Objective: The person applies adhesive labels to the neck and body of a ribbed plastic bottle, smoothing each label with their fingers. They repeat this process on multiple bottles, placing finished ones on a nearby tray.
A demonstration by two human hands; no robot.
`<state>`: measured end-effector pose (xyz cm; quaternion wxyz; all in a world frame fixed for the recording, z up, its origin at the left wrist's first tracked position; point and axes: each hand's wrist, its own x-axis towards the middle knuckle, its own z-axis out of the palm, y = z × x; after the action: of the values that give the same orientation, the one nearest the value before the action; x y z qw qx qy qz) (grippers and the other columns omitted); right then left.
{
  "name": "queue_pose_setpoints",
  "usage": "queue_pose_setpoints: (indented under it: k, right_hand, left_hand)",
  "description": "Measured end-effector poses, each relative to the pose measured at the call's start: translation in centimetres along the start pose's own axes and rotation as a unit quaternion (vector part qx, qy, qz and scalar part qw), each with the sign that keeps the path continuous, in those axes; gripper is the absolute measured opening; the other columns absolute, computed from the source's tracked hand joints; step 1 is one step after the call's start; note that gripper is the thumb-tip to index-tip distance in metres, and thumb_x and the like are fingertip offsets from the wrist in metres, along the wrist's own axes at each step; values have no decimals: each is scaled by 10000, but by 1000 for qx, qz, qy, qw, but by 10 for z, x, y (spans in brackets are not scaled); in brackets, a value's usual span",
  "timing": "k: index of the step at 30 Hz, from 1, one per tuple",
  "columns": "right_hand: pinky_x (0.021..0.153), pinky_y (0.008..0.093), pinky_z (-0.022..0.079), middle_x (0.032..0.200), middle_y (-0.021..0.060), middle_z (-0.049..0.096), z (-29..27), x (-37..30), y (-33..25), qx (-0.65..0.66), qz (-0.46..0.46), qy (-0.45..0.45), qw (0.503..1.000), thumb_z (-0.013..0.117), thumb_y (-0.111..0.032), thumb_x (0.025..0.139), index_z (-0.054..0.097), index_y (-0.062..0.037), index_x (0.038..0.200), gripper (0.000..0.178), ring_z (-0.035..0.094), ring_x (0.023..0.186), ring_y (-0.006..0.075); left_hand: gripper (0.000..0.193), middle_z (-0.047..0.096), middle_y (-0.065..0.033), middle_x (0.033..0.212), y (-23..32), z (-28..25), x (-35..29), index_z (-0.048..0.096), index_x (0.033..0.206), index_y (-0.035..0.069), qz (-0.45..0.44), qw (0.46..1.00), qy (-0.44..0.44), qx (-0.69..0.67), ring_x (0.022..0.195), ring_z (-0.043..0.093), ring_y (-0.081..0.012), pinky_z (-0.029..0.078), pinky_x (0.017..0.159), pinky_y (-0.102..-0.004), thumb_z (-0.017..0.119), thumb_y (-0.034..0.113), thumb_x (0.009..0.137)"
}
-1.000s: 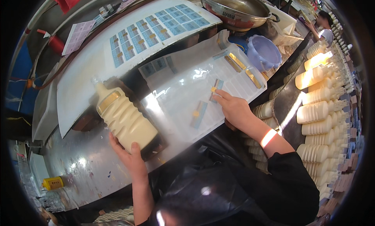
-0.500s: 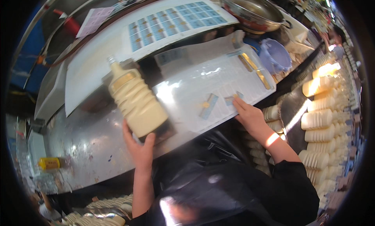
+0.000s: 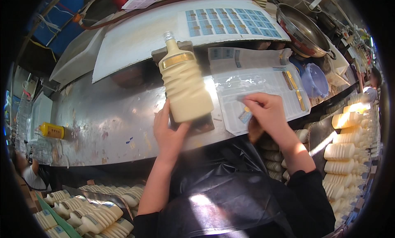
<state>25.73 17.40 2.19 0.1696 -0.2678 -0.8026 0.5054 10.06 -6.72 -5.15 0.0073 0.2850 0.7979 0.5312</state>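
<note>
A cream-coloured plastic bottle (image 3: 187,88) with ridged sides, a gold band and a clear cap lies with its neck pointing away, resting on a dark support block (image 3: 205,123). Around its near end, my left hand (image 3: 169,133) is closed, thumb on one side and fingers on the other. Over the white backing sheet (image 3: 230,81), my right hand (image 3: 269,112) pinches a thin label at its fingertips, mostly hidden and blurred. Just under that hand, a small blue-and-gold label (image 3: 245,115) lies on the sheet. Gold strips (image 3: 297,90) are stuck near the sheet's right side.
A raised white board (image 3: 144,36) carries rows of blue labels (image 3: 230,22). Beyond the sheet stand a wide metal pan (image 3: 304,30) and a purple basket (image 3: 314,81). A yellow bottle (image 3: 52,130) lies at left. Many cream bottles (image 3: 339,151) are stacked at right and lower left.
The view has swung, shifting the scene. The bottle has settled more squarely on the support block, my left hand still at its base. My right hand has lifted from the sheet, fingers pinched.
</note>
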Motion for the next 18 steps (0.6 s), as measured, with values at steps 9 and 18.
queue_pose_setpoints:
  k: [9, 18]
  right_hand:
    - [489, 312, 495, 1025, 163, 689, 105, -13, -45, -374, -463, 22, 803, 658, -85, 746, 679, 44, 1012, 297, 626, 550, 216]
    - [475, 281, 488, 1192, 250, 683, 110, -23, -40, -407, -445, 23, 797, 651, -105, 794, 693, 21, 1116, 348, 611, 508, 175]
  left_hand:
    - [702, 443, -139, 1477, 30, -9, 5, 335, 1560, 27, -108, 935, -38, -335, 1372, 423, -245, 280, 1181, -375, 469, 490, 1050]
    - [594, 477, -168, 1381, 43, 4, 17, 447, 1414, -12, -192, 941, 56, -273, 1323, 456, -293, 380, 1126, -418, 702, 222, 931]
